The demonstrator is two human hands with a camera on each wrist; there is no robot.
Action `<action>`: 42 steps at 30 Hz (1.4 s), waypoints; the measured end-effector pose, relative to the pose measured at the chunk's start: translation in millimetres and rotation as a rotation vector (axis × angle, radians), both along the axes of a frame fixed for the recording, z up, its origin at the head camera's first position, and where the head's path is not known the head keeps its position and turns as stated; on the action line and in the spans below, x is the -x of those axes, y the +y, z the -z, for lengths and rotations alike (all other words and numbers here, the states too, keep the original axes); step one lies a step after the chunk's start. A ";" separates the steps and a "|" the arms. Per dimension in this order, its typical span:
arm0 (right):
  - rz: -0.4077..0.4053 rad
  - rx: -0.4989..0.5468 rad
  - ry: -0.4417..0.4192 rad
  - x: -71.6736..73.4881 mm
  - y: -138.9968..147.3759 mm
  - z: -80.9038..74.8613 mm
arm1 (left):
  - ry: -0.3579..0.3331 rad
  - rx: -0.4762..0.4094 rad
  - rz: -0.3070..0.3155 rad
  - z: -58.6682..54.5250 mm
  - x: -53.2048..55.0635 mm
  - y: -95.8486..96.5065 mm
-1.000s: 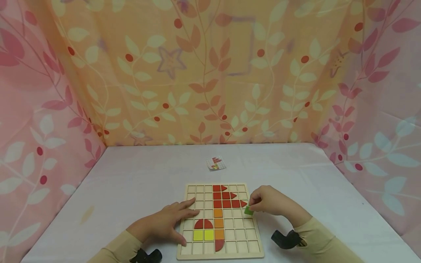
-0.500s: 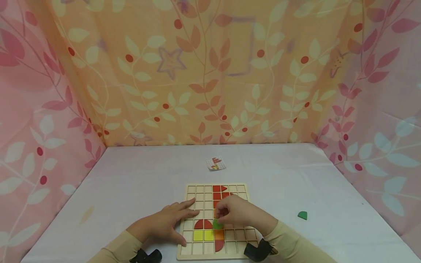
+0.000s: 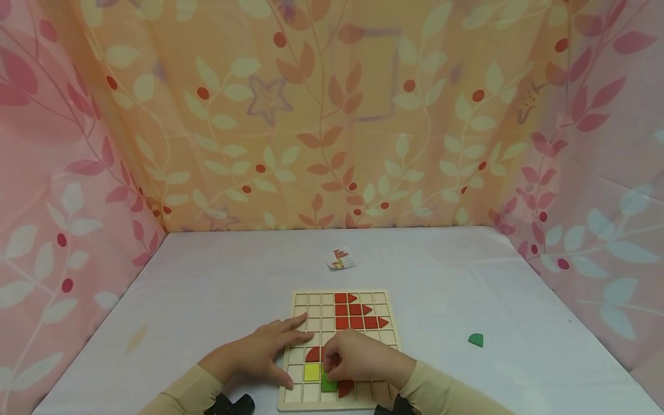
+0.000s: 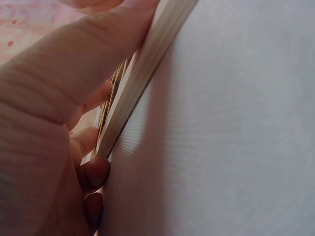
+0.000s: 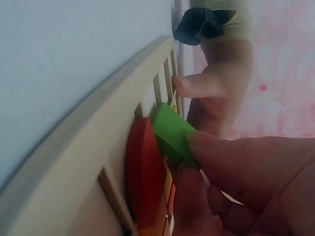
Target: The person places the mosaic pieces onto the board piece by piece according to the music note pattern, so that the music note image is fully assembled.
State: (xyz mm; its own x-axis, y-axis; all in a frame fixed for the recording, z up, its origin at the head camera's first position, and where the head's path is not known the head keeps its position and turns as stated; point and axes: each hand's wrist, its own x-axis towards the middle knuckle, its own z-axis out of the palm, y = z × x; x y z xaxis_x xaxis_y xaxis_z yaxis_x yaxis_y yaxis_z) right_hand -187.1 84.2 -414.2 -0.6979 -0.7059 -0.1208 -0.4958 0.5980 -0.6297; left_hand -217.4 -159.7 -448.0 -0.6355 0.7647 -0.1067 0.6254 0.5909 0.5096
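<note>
A wooden grid board (image 3: 332, 407) lies on the white table, with coloured tiles in some cells. My left hand (image 3: 254, 353) rests at its left side, fingers spread over the rim and thumb at the lower edge, as the left wrist view (image 4: 39, 98) also shows. Between thumb and finger my right hand (image 3: 363, 358) pinches a green square tile (image 3: 329, 384). In the right wrist view the green tile (image 5: 172, 135) is tilted over the grid, right beside a red quarter-round tile (image 5: 145, 172). A yellow square tile (image 3: 312, 372) lies to its upper left. My right hand covers the orange tiles.
A darker green quarter-round tile (image 3: 475, 340) lies on the table to the right of the board. Behind the board is a small printed pattern card (image 3: 339, 259). Rows of red tiles (image 3: 356, 309) fill cells near the far rim. A flowered curtain (image 3: 332, 115) encloses the table.
My right hand has carried the green square tile from the board's right edge across the grid, leftward and nearer. The quarter-round green tile has come into sight. My left hand stays put.
</note>
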 end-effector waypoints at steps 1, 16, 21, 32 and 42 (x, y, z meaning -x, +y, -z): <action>-0.003 -0.004 0.008 -0.8 -0.7 0.1 | 0.002 -0.001 0.003 0.3 0.0 0.0; 0.039 -0.046 -0.010 -10.1 -4.7 0.3 | -0.003 0.006 0.004 -0.4 0.4 1.1; 0.024 -0.073 0.025 -11.5 -5.8 0.0 | 0.005 0.009 0.008 1.1 0.8 0.6; 0.009 -0.039 0.076 -6.2 4.9 -2.0 | 0.011 0.019 0.001 2.1 2.0 0.6; 0.179 0.048 0.124 10.0 75.2 -12.5 | 0.016 0.013 -0.012 1.8 -0.2 1.3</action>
